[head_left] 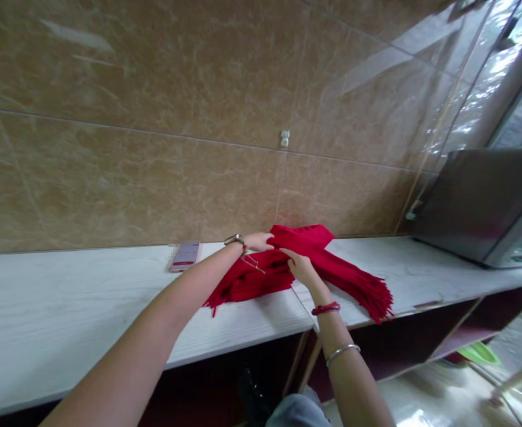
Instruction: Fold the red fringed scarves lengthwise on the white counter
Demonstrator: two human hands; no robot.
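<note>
A red scarf (345, 270) with fringed ends lies bunched and crossed over itself on a white wood-grain counter (87, 308). My left hand (258, 241) reaches in from the left, its fingers closed on the scarf's upper middle fold. Just right of it, my right hand (304, 270) grips the same fold from the front, with the index finger extended along the cloth. One fringed end spreads toward the front right, the other toward the front left under my left wrist. Some fingertips are hidden by the fabric.
A phone (185, 257) lies by the wall, left of the scarf. A dark grey box-shaped appliance (474, 204) stands at the counter's right end. Open shelves (390, 338) run below the front edge, with a green basin (478, 353) low at right. Brown tiles (154, 178) cover the wall.
</note>
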